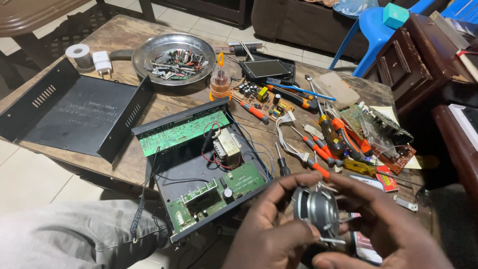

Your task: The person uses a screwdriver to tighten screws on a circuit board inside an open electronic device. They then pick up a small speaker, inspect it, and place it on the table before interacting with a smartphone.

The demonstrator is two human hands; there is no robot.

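Both my hands hold a small round silver speaker (317,209) close to the camera at the lower right. My left hand (266,226) grips its left rim with thumb and fingers. My right hand (386,224) wraps its right side, fingers over the top. Just left of them lies an opened black amplifier chassis (199,164) with green circuit boards, a transformer and red and blue wires inside.
The chassis's black metal cover (74,112) lies at the left. A metal bowl (172,60) of screws and parts, a solder roll (78,52), a white plug (102,62), several orange-handled screwdrivers (318,149), loose circuit boards (383,132) and a small screen (266,68) crowd the wooden table (124,35).
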